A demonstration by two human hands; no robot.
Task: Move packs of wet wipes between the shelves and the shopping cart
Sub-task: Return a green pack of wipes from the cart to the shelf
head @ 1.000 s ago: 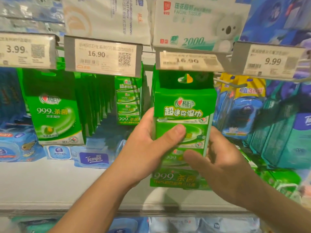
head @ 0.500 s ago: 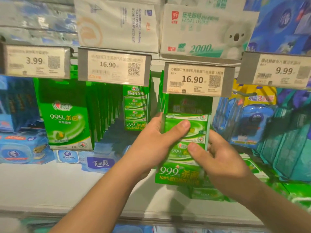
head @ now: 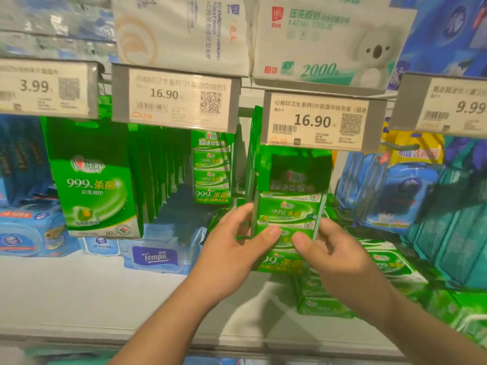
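Because its film wrapper is glossy and soft, the green multipack of wet wipes (head: 290, 214) will probably feel light, squashy and a little slippery; I judge its firm side edges the best hold, not the thin header card at its 12 o'clock. Far left, at 9 o'clock from the hands, hangs a taller green pack (head: 95, 185), flat-fronted and shiny, with a Tempo pack (head: 155, 256) lying below on the pale shelf (head: 79, 291). Next, the left hand (head: 232, 256) curls round the multipack's left edge, thumb pressed across its front. Hanging under the middle 16.90 price tag (head: 319, 122), the multipack is a block of banded small packets. At 3 o'clock, the right hand (head: 340, 256) pinches its right edge, thumb on front.
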